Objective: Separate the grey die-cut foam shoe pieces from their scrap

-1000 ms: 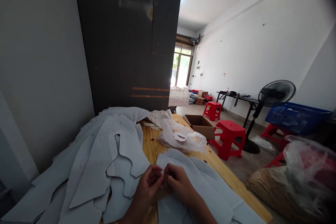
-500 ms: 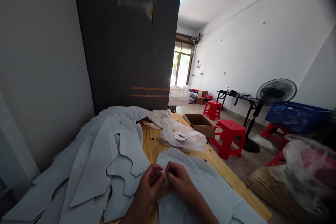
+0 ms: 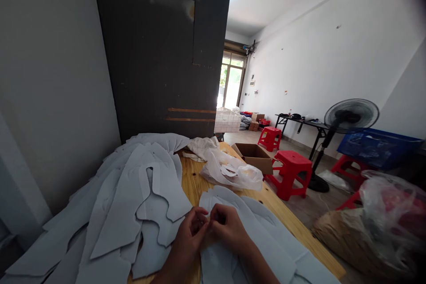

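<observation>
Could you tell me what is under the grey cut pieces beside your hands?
The grey cut pieces rest on a wooden table, visible along their edge; the surface directly beneath them is covered and cannot be seen.

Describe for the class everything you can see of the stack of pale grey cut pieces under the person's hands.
The stack of pale grey cut pieces lies flat on the wooden table, nearest the camera. The pieces look like soft, matte felt or foam sheet, with long curved cut edges, layered and slightly overlapping, with some creases. The left hand and right hand rest at its upper part, fingers curled close together; whether they pinch a piece is hidden. The stack's lower end runs out of view.
</observation>
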`<state>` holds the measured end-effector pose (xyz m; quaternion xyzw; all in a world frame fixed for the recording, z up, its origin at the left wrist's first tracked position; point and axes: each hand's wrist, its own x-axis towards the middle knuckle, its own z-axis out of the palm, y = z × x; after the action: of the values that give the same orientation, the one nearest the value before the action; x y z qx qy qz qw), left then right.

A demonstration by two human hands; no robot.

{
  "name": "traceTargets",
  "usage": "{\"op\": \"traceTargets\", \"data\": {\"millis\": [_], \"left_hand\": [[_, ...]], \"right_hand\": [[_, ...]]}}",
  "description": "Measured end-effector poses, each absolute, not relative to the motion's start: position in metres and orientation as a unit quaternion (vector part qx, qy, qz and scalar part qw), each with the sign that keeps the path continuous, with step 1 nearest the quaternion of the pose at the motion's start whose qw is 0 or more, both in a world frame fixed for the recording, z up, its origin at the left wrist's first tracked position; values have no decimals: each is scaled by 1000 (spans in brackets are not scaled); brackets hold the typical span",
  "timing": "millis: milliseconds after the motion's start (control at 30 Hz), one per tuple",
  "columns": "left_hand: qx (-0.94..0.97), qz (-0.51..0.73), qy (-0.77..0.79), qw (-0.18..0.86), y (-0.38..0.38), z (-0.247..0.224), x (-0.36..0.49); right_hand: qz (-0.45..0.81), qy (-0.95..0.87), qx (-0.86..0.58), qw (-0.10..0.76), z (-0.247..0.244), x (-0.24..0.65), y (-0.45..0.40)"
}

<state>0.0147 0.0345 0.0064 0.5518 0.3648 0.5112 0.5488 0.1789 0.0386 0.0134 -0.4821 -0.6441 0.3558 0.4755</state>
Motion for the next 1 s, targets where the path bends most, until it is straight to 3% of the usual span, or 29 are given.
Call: {"op": "traceTargets", "data": {"millis": [433,767,1000], "left_hand": [[564,503,352,552,35,4,14],[550,517,353,552,34,6,14],[563,505,356,548,35,5,14]], "right_hand": [[380,-649,-483,448,11,180,40],[396,-639,-459,474,15,184,40],[352,-676,-482,432,21,183,33]]}}
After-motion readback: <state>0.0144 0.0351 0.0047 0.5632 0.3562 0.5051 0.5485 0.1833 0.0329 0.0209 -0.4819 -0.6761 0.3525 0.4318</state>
